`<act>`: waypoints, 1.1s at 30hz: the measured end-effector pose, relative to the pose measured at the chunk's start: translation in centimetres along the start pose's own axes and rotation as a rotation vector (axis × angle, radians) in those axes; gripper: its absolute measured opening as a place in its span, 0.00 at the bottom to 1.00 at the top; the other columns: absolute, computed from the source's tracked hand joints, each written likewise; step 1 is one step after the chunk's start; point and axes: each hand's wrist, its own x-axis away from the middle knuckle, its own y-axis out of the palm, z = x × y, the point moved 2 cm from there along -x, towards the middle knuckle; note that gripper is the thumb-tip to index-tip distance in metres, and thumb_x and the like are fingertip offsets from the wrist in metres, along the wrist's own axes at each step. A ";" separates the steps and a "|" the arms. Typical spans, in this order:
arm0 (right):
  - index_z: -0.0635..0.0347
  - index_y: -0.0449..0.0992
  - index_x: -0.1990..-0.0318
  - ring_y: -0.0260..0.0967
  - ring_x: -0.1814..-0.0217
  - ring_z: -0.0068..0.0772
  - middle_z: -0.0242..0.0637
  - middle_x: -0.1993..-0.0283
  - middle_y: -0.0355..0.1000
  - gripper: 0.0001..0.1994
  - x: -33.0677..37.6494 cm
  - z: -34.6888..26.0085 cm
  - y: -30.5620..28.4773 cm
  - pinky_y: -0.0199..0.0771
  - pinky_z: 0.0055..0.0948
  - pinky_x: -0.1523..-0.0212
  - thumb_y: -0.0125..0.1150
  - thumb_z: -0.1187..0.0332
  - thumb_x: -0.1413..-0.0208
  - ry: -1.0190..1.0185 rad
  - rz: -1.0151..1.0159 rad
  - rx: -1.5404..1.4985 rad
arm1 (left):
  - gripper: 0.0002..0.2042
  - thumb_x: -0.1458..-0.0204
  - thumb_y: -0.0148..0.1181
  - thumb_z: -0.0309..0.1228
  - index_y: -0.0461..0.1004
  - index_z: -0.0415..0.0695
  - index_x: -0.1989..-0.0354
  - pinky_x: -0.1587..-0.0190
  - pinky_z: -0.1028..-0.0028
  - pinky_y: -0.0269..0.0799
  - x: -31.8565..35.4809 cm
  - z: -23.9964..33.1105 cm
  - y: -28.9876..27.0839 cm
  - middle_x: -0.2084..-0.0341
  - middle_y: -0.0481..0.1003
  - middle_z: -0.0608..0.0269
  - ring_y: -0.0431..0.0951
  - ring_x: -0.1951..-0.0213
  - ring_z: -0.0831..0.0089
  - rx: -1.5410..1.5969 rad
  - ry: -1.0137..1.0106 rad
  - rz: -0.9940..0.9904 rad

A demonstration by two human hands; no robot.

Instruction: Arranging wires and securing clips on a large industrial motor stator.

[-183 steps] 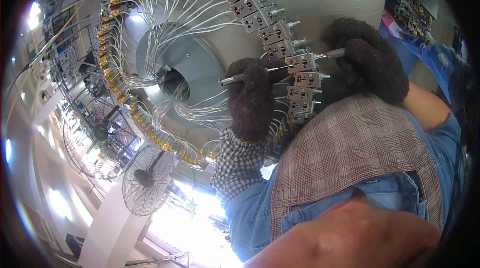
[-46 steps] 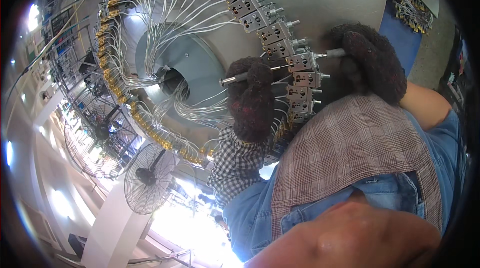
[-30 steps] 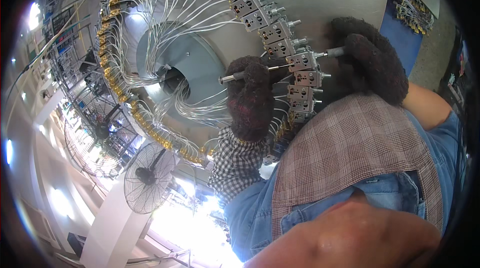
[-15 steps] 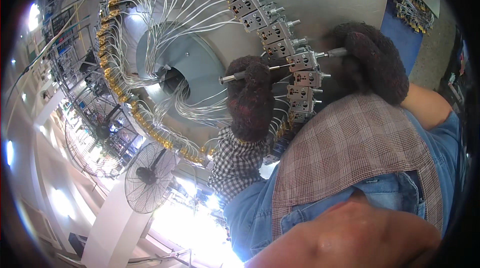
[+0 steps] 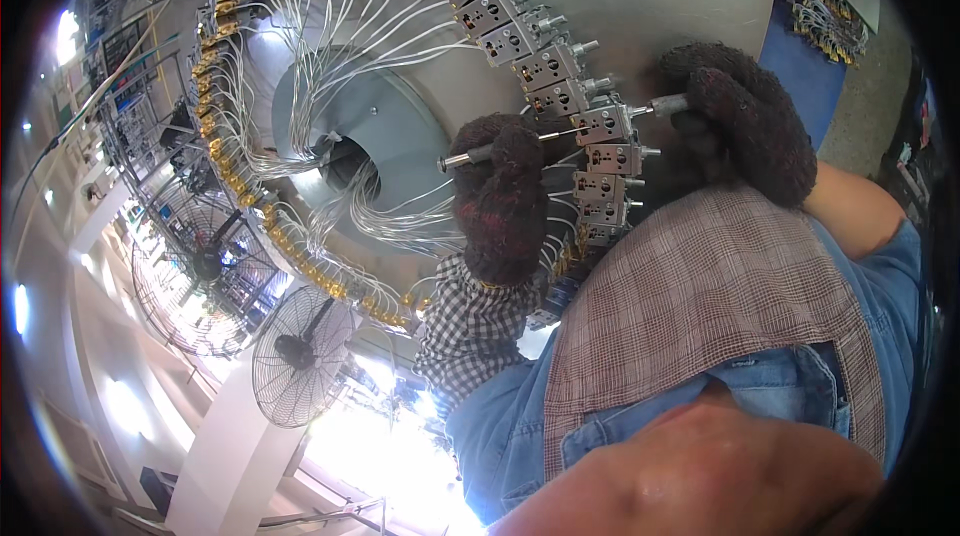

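My left hand (image 5: 500, 201), in a dark knitted glove, is closed around a slim screwdriver-like tool (image 5: 456, 160). The tool's thin shaft points right, its tip at the face of a small metal block (image 5: 602, 124) on the ring. On the block's outer side, my right hand (image 5: 755, 121), gloved alike, grips a grey cylindrical tool (image 5: 668, 105) that lines up with the block's protruding stem. The glove hides the rest of that tool. Similar metal blocks (image 5: 550, 66) with stems stand along the ring's right side, above and below this one.
White wires (image 5: 395, 51) fan from a central hole (image 5: 350, 166) to the ring. Brass-coloured parts (image 5: 225, 161) line its left side. A bundle of wired parts (image 5: 828, 26) lies at the upper right. A fan (image 5: 295, 351) stands at the lower left.
My right hand has shifted very slightly, and a bit more of the grey cylindrical tool shows. My left hand and its tool stay nearly still.
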 end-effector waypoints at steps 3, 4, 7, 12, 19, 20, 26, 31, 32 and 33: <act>0.64 0.72 0.50 0.69 0.51 0.28 0.40 0.51 0.70 0.15 -0.3 0.3 0.0 0.71 0.24 0.51 0.53 0.67 0.42 0.109 -0.017 -0.360 | 0.04 0.50 0.58 0.25 0.74 0.42 0.66 0.61 0.63 0.73 0.5 -0.2 0.4 0.68 0.73 0.57 0.74 0.61 0.60 0.468 -0.314 0.045; 0.63 0.72 0.49 0.68 0.51 0.28 0.40 0.50 0.70 0.16 -0.3 0.2 -0.2 0.71 0.25 0.51 0.52 0.67 0.42 0.127 -0.026 -0.280 | 0.05 0.50 0.58 0.25 0.74 0.42 0.65 0.61 0.63 0.73 0.5 -0.1 0.4 0.68 0.73 0.57 0.74 0.61 0.60 0.577 -0.368 0.053; 0.62 0.70 0.46 0.68 0.50 0.30 0.40 0.48 0.68 0.18 -0.1 1.0 -0.3 0.70 0.27 0.50 0.52 0.65 0.42 0.127 -0.052 -0.310 | 0.06 0.49 0.57 0.24 0.73 0.43 0.63 0.61 0.63 0.74 0.7 -0.1 0.6 0.67 0.74 0.57 0.74 0.62 0.59 0.860 -0.503 0.071; 0.62 0.65 0.41 0.65 0.46 0.31 0.40 0.45 0.67 0.22 0.2 0.9 -0.5 0.69 0.30 0.47 0.52 0.62 0.42 -0.009 -0.079 -0.185 | 0.08 0.48 0.56 0.24 0.72 0.43 0.60 0.62 0.62 0.74 0.9 0.0 0.7 0.66 0.74 0.57 0.75 0.62 0.57 1.089 -0.619 0.093; 0.61 0.64 0.40 0.64 0.45 0.30 0.39 0.44 0.65 0.22 -0.1 1.4 -0.5 0.68 0.29 0.45 0.51 0.64 0.41 -0.029 -0.113 -0.286 | 0.08 0.46 0.55 0.27 0.69 0.42 0.59 0.60 0.62 0.75 0.7 0.1 0.3 0.65 0.74 0.55 0.76 0.61 0.57 1.046 -0.606 0.053; 0.61 0.64 0.40 0.64 0.44 0.29 0.38 0.44 0.65 0.22 0.0 1.5 -0.5 0.67 0.30 0.45 0.50 0.64 0.40 -0.047 -0.117 -0.283 | 0.08 0.45 0.54 0.27 0.69 0.41 0.58 0.60 0.62 0.75 0.7 0.2 0.3 0.65 0.74 0.55 0.76 0.61 0.57 1.042 -0.606 0.049; 0.60 0.65 0.41 0.65 0.43 0.40 0.44 0.44 0.65 0.19 0.0 1.3 -1.2 0.68 0.33 0.44 0.48 0.68 0.40 -0.102 -0.094 -0.004 | 0.09 0.43 0.53 0.30 0.67 0.40 0.57 0.58 0.62 0.76 0.5 0.0 0.5 0.64 0.73 0.53 0.78 0.61 0.57 1.036 -0.611 0.042; 0.61 0.65 0.42 0.65 0.43 0.43 0.45 0.43 0.65 0.21 -0.1 1.2 -0.9 0.69 0.34 0.45 0.53 0.71 0.44 -0.037 -0.088 -0.145 | 0.11 0.40 0.49 0.33 0.65 0.38 0.57 0.57 0.62 0.77 0.6 -0.1 0.5 0.63 0.72 0.52 0.79 0.61 0.58 1.108 -0.621 0.046; 0.61 0.65 0.42 0.65 0.43 0.44 0.46 0.43 0.64 0.21 -0.1 1.3 -0.8 0.69 0.34 0.45 0.54 0.71 0.45 -0.022 -0.087 -0.215 | 0.12 0.38 0.45 0.36 0.64 0.38 0.56 0.57 0.63 0.78 0.7 -0.1 0.6 0.63 0.72 0.52 0.79 0.61 0.58 1.177 -0.634 0.043; 0.61 0.65 0.42 0.65 0.42 0.45 0.46 0.43 0.64 0.22 -0.1 1.3 -0.7 0.69 0.34 0.45 0.55 0.72 0.46 -0.017 -0.086 -0.253 | 0.12 0.38 0.45 0.36 0.64 0.38 0.56 0.57 0.63 0.78 0.8 -0.3 0.6 0.63 0.72 0.52 0.79 0.61 0.58 1.178 -0.635 0.044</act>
